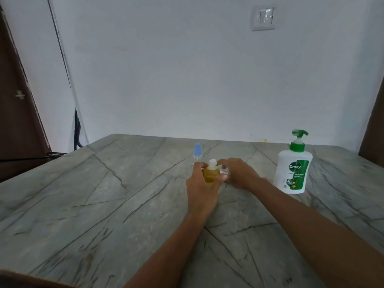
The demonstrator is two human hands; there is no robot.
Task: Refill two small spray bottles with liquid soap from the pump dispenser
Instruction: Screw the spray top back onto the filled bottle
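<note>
From my remote seat, two bare forearms reach across the grey veined bench (pixel 104 204). At its middle, my left hand (pixel 200 183) grips a small bottle (pixel 212 174) of yellow liquid, fingers (pixel 198 165) clamped round its body and holding it upright. My right hand (pixel 239 173) sits just beside it, curled fingers reaching the bottle's white cap (pixel 212 163); I cannot tell whether they pinch it. Just behind stands a second small bottle (pixel 197 151) with a blue top. The green-and-white pump dispenser (pixel 293 173) stands well apart at right. A light switch (pixel 264 17) hangs on the wall (pixel 166 80) beyond.
</note>
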